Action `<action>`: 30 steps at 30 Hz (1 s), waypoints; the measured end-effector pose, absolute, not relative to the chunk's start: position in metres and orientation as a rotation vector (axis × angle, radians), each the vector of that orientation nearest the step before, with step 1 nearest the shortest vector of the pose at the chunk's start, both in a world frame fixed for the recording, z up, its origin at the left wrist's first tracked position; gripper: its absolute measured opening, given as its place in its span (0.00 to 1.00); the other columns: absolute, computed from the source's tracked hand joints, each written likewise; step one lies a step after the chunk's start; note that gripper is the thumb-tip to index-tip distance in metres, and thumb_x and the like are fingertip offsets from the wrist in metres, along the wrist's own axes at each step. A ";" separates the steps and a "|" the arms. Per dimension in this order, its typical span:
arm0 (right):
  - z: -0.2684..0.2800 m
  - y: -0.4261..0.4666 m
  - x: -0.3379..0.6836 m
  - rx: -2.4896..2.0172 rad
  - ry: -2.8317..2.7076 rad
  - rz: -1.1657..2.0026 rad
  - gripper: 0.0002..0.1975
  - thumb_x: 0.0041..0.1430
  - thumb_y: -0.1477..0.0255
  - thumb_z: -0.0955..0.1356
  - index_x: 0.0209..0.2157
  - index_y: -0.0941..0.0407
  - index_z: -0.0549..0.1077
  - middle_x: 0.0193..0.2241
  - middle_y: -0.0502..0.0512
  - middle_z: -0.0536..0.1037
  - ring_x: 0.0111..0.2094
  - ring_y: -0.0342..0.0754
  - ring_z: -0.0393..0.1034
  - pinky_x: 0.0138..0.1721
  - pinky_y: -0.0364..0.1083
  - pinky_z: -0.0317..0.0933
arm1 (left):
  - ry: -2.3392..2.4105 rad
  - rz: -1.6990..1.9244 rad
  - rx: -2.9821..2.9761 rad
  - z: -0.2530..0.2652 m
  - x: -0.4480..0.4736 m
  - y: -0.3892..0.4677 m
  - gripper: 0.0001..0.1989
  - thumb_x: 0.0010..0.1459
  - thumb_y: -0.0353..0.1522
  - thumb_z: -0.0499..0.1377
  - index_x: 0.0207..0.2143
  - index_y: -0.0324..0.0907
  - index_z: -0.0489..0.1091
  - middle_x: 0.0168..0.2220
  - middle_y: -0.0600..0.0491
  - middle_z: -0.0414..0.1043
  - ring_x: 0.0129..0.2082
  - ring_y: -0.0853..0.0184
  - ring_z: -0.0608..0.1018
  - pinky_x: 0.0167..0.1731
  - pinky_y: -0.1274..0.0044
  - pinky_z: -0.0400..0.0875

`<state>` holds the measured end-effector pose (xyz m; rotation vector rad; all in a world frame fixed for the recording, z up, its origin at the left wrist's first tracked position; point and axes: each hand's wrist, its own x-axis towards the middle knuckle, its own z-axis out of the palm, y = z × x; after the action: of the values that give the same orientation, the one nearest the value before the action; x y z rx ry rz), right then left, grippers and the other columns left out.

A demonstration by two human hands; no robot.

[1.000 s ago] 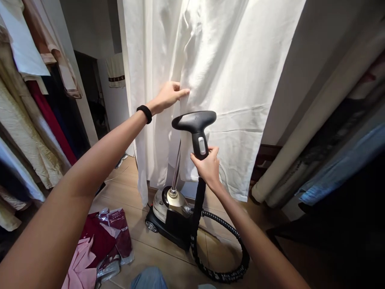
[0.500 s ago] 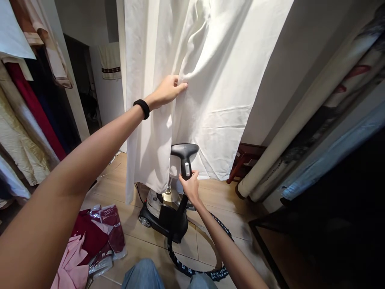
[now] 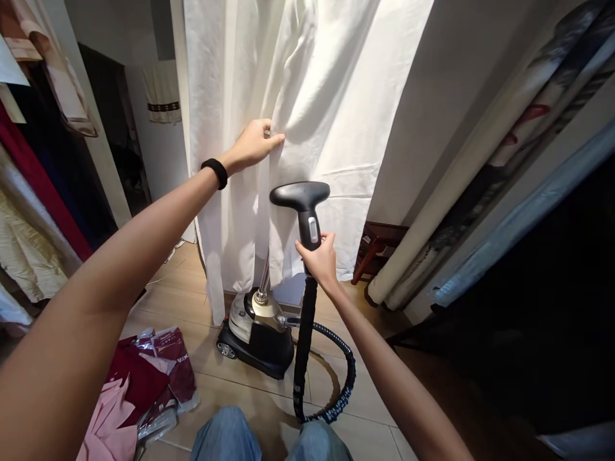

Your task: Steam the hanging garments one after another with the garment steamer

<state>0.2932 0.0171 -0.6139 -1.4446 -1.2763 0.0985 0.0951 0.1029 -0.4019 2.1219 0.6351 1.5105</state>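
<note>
A long white cloth (image 3: 346, 121) hangs in folds before me. My left hand (image 3: 257, 141), with a black band on its wrist, pinches a fold of it near the middle. Lower down, my right hand (image 3: 319, 259) is wrapped round the handle of a black garment steamer head (image 3: 302, 195). The head is upright, in front of the cloth; whether it touches the fabric I cannot tell. From the handle a dark hose (image 3: 303, 346) drops and loops over the floor to the steamer base (image 3: 259, 333), which stands on wheels below the cloth's hem.
Packaged maroon clothing (image 3: 175, 365) and a pink garment (image 3: 110, 419) lie on the floor at left. Garments (image 3: 33, 192) hang along the left side. Fabric rolls (image 3: 461, 173) lean at the right, beside a dark red wooden stool (image 3: 377, 246).
My right hand has raised the steamer head from near the cloth's hem, and more of the base and hose shows. My left hand keeps its hold on the fold. The view has shifted slightly.
</note>
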 end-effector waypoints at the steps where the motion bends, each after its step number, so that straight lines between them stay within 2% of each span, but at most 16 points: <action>1: -0.614 0.020 0.295 -1.450 -1.287 0.110 0.26 0.44 0.56 0.70 0.38 0.52 0.54 0.29 0.50 0.71 0.30 0.51 0.68 0.30 0.46 0.59 | 0.633 1.487 2.145 -0.400 0.095 0.102 0.04 0.55 0.29 0.59 0.31 0.41 0.65 0.30 0.51 0.70 0.37 0.64 0.75 0.38 0.74 0.69; 4: -0.642 0.024 0.296 -1.477 -1.327 0.152 0.25 0.44 0.56 0.69 0.38 0.52 0.54 0.30 0.51 0.72 0.31 0.52 0.69 0.30 0.47 0.59 | 0.643 1.453 2.181 -0.396 0.097 0.099 0.02 0.56 0.30 0.57 0.32 0.41 0.65 0.31 0.51 0.72 0.37 0.63 0.75 0.37 0.75 0.69; 12: -0.765 0.025 0.267 -1.572 -1.276 0.241 0.21 0.48 0.57 0.66 0.37 0.52 0.54 0.29 0.53 0.73 0.32 0.55 0.71 0.32 0.48 0.61 | 0.675 1.414 2.151 -0.387 0.099 0.092 0.03 0.57 0.31 0.56 0.34 0.42 0.64 0.33 0.50 0.72 0.35 0.62 0.76 0.34 0.73 0.70; 20: -0.814 0.019 0.248 -1.578 -1.190 0.293 0.20 0.46 0.58 0.67 0.35 0.51 0.55 0.28 0.53 0.73 0.33 0.58 0.73 0.32 0.51 0.64 | 0.685 1.418 2.157 -0.381 0.098 0.093 0.03 0.57 0.30 0.56 0.34 0.41 0.65 0.30 0.51 0.70 0.34 0.63 0.76 0.35 0.72 0.70; 25: -0.788 -0.010 0.259 -1.533 -1.096 0.223 0.21 0.48 0.57 0.68 0.37 0.51 0.56 0.28 0.51 0.73 0.31 0.55 0.72 0.33 0.51 0.65 | 0.700 1.591 2.064 -0.388 0.093 0.109 0.05 0.57 0.32 0.57 0.32 0.40 0.64 0.30 0.50 0.67 0.36 0.60 0.75 0.37 0.69 0.70; 28: -0.732 -0.024 0.276 -1.498 -1.105 0.160 0.23 0.48 0.56 0.69 0.39 0.52 0.57 0.29 0.51 0.74 0.32 0.54 0.72 0.32 0.50 0.64 | 0.689 1.701 1.943 -0.401 0.094 0.111 0.09 0.55 0.35 0.60 0.32 0.40 0.64 0.30 0.51 0.66 0.38 0.61 0.74 0.39 0.69 0.69; 30: -0.684 -0.027 0.288 -1.462 -1.128 0.124 0.25 0.47 0.56 0.70 0.40 0.52 0.57 0.30 0.51 0.74 0.30 0.52 0.71 0.31 0.48 0.64 | 0.661 1.661 1.900 -0.413 0.097 0.107 0.13 0.50 0.36 0.64 0.32 0.41 0.63 0.30 0.52 0.67 0.37 0.62 0.74 0.39 0.72 0.69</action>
<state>0.2882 -0.0271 -0.6843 -1.4621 -1.1275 0.1237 0.0966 0.1073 -0.4128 1.8996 0.6611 1.6606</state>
